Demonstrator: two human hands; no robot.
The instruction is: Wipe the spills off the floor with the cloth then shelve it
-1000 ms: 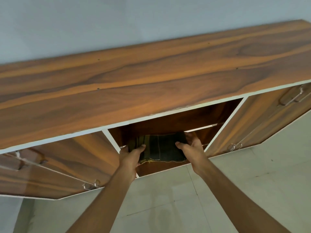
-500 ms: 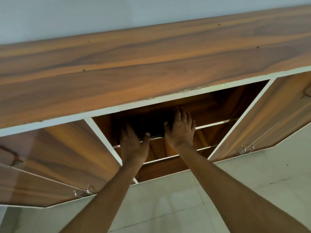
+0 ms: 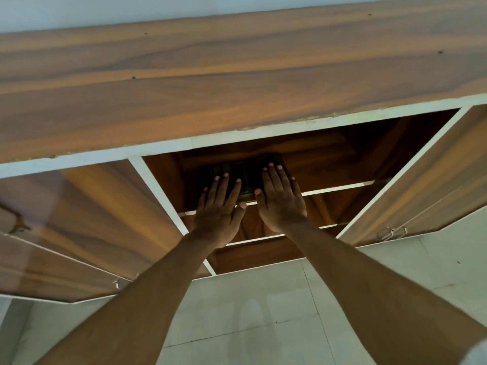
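Note:
The folded dark green checked cloth (image 3: 249, 171) lies flat on the upper shelf (image 3: 340, 186) inside the open middle compartment of a low wooden cabinet. My left hand (image 3: 218, 206) rests palm down on the cloth's left part, fingers spread. Beside it my right hand (image 3: 280, 198) lies flat on the cloth's right part, fingers stretched forward. Neither hand is curled around the cloth. Most of the cloth is hidden under my fingers and in the shadow of the cabinet top.
The cabinet's broad wooden top (image 3: 237, 83) overhangs the compartment. Open doors stand at the left (image 3: 73, 227) and right (image 3: 427, 188), each with a metal latch. A lower shelf (image 3: 266, 237) sits beneath. Pale tiled floor (image 3: 263, 317) lies in front of the cabinet.
One second ago both hands gripped the cloth at the lower shelf level. They lifted it to the upper shelf, and now lie flat on it with fingers spread.

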